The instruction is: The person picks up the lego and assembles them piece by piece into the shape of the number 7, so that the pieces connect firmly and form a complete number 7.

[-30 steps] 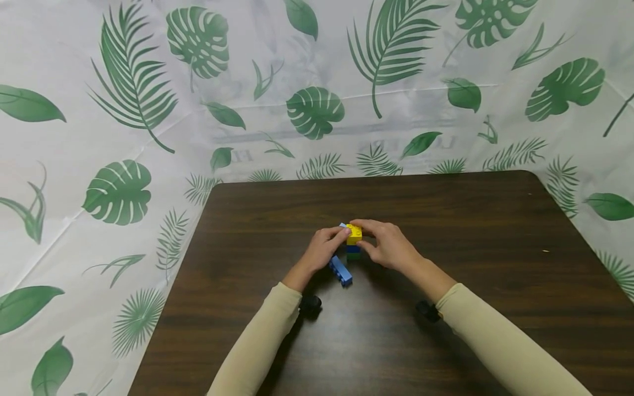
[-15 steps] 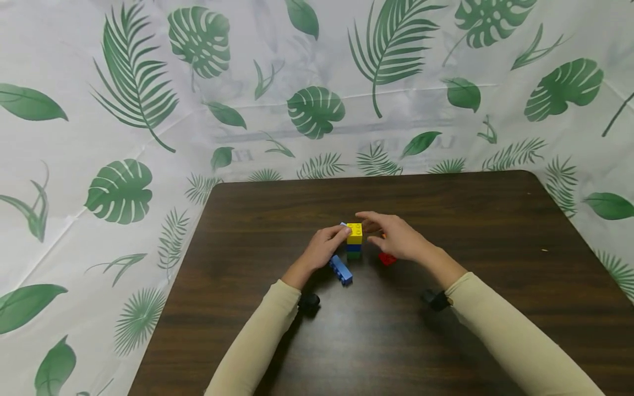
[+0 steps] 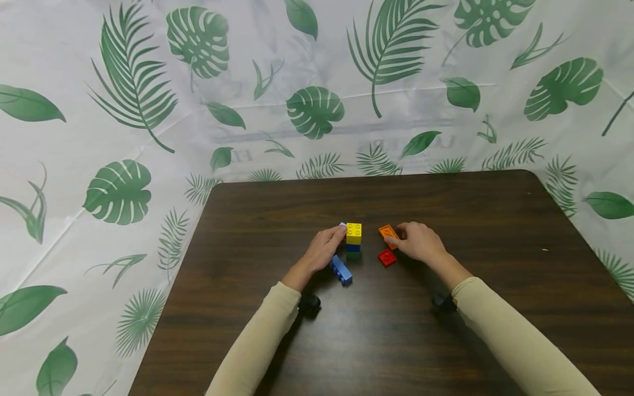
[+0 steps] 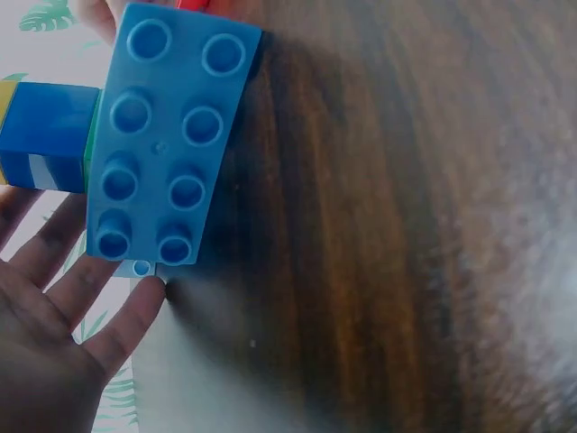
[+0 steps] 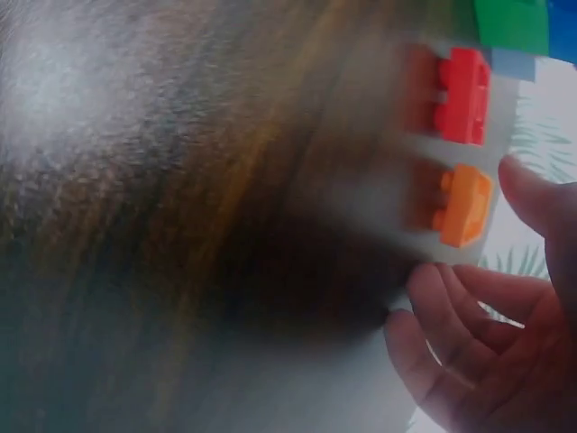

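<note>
A stack of toy building bricks [image 3: 354, 235] stands upright, yellow on top, dark blue below, green at the bottom. My left hand [image 3: 323, 250] is at its left side, fingers extended; the left wrist view shows them spread behind a light blue brick [image 4: 162, 135]. That brick lies on its side in front of the stack, studs facing the wrist camera. My right hand [image 3: 420, 242] is at an orange brick [image 3: 388, 235], thumb over its edge, fingers loosely bent and not closed round it. A red brick [image 3: 387, 257] lies nearer. Both look upside down, studs toward the table.
Another light blue piece [image 3: 343, 224] shows partly behind the left fingertips. The dark wooden table [image 3: 277, 203] ends at a white leaf-printed sheet [image 3: 267, 66] at the back. A tiny pale scrap [image 3: 545, 250] lies far right.
My right hand has let go of the yellow-topped stack and moved right to the orange brick. The orange and red bricks have come into sight. The left hand has stayed almost still.
</note>
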Tool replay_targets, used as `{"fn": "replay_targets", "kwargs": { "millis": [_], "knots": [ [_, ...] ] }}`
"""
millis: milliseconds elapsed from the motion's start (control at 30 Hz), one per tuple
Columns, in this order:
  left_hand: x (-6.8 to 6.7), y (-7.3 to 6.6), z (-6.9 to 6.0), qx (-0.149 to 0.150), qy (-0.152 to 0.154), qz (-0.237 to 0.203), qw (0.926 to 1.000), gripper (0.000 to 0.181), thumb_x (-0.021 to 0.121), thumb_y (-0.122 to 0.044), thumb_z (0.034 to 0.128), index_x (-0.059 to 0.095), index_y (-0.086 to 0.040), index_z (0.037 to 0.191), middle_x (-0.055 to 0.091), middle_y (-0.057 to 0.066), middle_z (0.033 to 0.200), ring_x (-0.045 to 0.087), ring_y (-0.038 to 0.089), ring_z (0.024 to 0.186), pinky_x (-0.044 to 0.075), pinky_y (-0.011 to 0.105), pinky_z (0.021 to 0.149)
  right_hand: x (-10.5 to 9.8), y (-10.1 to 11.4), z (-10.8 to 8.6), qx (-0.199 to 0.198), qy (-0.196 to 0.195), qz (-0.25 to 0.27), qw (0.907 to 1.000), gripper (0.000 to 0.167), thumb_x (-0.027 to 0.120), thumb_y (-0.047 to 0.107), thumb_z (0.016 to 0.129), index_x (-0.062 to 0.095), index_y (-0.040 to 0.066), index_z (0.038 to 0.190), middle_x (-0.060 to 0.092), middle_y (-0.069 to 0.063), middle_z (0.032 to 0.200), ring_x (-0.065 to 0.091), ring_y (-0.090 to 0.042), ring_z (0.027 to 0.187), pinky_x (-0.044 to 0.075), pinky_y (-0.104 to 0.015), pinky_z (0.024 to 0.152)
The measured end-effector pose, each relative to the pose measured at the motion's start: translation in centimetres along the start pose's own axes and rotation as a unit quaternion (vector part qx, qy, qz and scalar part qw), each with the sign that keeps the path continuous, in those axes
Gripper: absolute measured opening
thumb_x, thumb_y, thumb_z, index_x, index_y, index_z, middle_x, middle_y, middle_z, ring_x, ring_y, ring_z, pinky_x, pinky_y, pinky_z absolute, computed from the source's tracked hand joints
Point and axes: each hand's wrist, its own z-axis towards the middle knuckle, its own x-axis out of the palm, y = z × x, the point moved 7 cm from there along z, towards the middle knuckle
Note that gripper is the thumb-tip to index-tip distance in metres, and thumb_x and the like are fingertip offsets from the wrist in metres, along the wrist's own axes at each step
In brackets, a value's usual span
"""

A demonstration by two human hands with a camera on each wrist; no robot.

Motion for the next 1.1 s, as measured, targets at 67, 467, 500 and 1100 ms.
{"fn": "replay_targets", "kwargs": {
  "millis": [67, 467, 500, 1100],
  "knots": [
    [0.1, 0.0, -0.1, 0.005, -0.003, -0.013, 0.9999, 0.058, 0.030, -0.054, 0.1040, 0.063, -0.007, 0.113, 0.064, 0.007, 0.107, 0.057, 0.020, 0.093, 0.047, 0.037, 0.087, 0.4, -0.3, 0.0, 0.010, 0.005, -0.005, 0.9999, 0.068, 0.066, 0.052, 0.090, 0.060, -0.004, 0.129, 0.064, -0.016, 0.105, 0.058, -0.027, 0.081, 0.050, -0.042, 0.065],
    [0.5, -1.1, 0.4, 0.034, -0.020, -0.058, 0.9975, 0.048, 0.078, -0.028, 0.0863, 0.061, -0.017, 0.130, 0.065, 0.000, 0.113, 0.062, 0.023, 0.100, 0.052, 0.041, 0.089, 0.3, -1.4, 0.5, 0.011, -0.021, 0.080, 0.9965, 0.030, 0.071, 0.036, 0.091, 0.063, 0.010, 0.101, 0.064, -0.006, 0.087, 0.058, -0.022, 0.069, 0.044, -0.036, 0.057],
    [0.4, -1.2, 0.4, 0.036, -0.025, -0.050, 0.9978, 0.047, 0.078, -0.028, 0.0854, 0.062, -0.016, 0.128, 0.066, -0.001, 0.111, 0.063, 0.021, 0.099, 0.053, 0.039, 0.089, 0.3, -1.4, 0.5, 0.010, -0.025, 0.101, 0.9945, 0.029, 0.070, 0.036, 0.092, 0.061, 0.009, 0.100, 0.064, -0.005, 0.085, 0.060, -0.020, 0.066, 0.044, -0.035, 0.056],
    [0.2, -1.1, 0.7, 0.047, -0.046, 0.016, 0.9977, 0.044, 0.084, -0.032, 0.0794, 0.068, -0.013, 0.116, 0.071, -0.003, 0.105, 0.065, 0.013, 0.092, 0.055, 0.033, 0.083, -2.0, 5.0, -0.3, -0.037, 0.080, 0.507, 0.8572, 0.036, 0.061, 0.017, 0.099, 0.044, 0.000, 0.127, 0.050, -0.025, 0.134, 0.066, -0.036, 0.106, 0.051, -0.051, 0.088]
  ]
}}
